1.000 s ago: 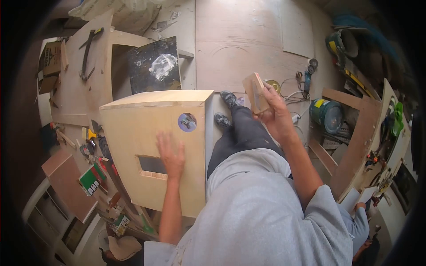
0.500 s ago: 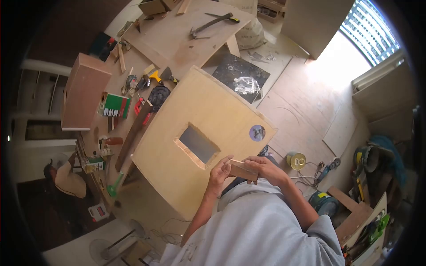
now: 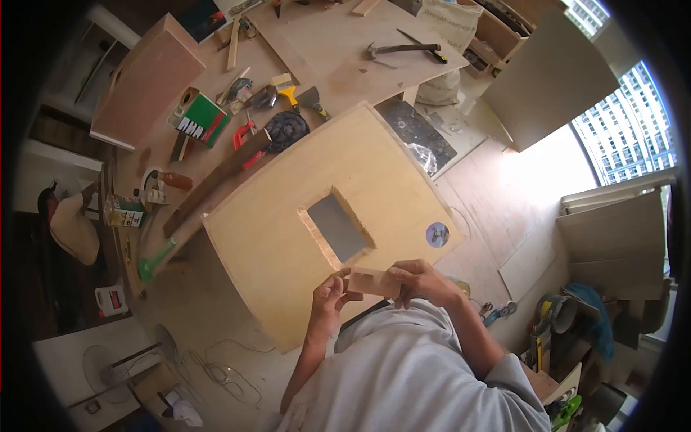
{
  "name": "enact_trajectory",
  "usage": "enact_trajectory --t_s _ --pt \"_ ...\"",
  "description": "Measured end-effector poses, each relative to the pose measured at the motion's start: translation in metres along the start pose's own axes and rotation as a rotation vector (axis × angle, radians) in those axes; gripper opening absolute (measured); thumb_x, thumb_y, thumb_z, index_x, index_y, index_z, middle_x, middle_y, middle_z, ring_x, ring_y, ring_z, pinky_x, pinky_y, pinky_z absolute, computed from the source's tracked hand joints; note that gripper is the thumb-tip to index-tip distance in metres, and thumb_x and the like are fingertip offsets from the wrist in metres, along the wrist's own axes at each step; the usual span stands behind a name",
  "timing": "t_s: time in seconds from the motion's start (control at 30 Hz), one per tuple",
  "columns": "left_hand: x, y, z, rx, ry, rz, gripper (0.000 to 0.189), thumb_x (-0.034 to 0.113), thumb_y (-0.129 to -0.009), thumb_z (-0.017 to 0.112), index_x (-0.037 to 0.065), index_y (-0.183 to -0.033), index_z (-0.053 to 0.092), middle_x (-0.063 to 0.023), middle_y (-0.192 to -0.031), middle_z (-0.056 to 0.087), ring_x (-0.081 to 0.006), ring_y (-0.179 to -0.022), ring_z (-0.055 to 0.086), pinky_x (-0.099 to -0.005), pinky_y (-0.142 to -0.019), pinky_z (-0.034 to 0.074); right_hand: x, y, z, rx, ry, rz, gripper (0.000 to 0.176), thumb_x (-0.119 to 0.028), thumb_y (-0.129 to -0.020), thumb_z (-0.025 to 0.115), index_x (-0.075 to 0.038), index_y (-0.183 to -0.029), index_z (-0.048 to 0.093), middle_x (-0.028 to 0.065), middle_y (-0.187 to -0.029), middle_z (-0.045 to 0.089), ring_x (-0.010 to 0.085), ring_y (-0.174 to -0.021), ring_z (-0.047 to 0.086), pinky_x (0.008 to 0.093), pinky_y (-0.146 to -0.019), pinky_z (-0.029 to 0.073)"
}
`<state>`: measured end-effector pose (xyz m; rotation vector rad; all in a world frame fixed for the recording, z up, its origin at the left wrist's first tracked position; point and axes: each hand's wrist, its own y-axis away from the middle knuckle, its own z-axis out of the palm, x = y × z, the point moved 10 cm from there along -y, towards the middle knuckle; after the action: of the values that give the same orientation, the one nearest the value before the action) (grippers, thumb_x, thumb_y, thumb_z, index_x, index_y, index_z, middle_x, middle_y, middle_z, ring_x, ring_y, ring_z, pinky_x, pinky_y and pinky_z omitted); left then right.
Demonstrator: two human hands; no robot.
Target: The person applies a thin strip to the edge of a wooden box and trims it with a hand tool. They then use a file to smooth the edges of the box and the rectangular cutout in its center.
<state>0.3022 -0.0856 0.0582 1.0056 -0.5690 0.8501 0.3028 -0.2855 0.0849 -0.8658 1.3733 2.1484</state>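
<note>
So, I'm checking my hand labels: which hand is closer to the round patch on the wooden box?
Right. The right hand is just below the round patch in the picture; the left hand is farther, to its lower left, at the small block's other end.

Both bare hands raised close together just beyond the torso (image 3: 410, 367), left hand (image 3: 331, 294) with thumb and fingers bent in a pinch, right hand (image 3: 426, 283) with knuckles upward and fingers curled, left forearm (image 3: 308, 360) slanting far and right, right forearm (image 3: 479, 331) slanting far and left.
</note>
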Motion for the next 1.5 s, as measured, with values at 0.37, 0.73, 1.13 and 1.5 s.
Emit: enact_trajectory --t_s 0.37,0.73,1.13,1.5 --pt "-0.046 0.024 -0.092 0.537 -0.324 0.023 0.019 -0.003 -0.093 0.079 0.001 -0.111 0.073 -0.0023 -0.094 0.072 -0.0096 -0.085 0.065 -0.0275 -0.082 0.054 -0.16 -0.124 -0.294 0.482 -0.052 -0.474 0.039 -0.037 -0.113 0.055 0.0 -0.119 0.065 0.0105 -0.085 0.073 0.0137 -0.066 0.07 0.0256 -0.056 0.053" --pt "-0.134 0.12 -0.045 0.985 -0.322 -0.287 0.022 0.015 -0.104 0.07 -0.005 -0.113 0.074 -0.006 -0.085 0.071 -0.0119 -0.075 0.064 -0.0284 -0.073 0.054 -0.228 -0.394 -0.382 0.288 -0.208 -0.443 0.034 -0.028 -0.109 0.059 0.005 -0.115 0.066 0.0172 -0.098 0.074 0.0269 -0.081 0.075 0.0383 -0.071 0.064" --pt "-0.169 0.136 -0.015 1.028 -0.058 -0.502 0.056 0.038 -0.113 0.056 0.001 -0.155 0.049 -0.0211 -0.138 0.06 -0.0291 -0.119 0.064 -0.0418 -0.102 0.055 -0.241 -0.484 -0.41 0.578 -0.097 -0.519 0.047 -0.015 -0.102 0.065 -0.005 -0.142 0.046 0.0213 -0.091 0.07 0.0283 -0.067 0.071 0.0419 -0.056 0.062" --pt "-0.203 0.1 -0.082 1.011 0.312 -0.211 0.044 0.022 -0.113 0.058 -0.004 -0.145 0.046 -0.0218 -0.141 0.06 -0.0358 -0.133 0.061 -0.0464 -0.115 0.05 -0.114 -0.292 -0.428 0.43 0.075 -0.384 0.059 -0.027 -0.103 0.071 0.004 -0.147 0.047 0.0204 -0.111 0.076 0.0257 -0.087 0.076 0.0364 -0.082 0.064"
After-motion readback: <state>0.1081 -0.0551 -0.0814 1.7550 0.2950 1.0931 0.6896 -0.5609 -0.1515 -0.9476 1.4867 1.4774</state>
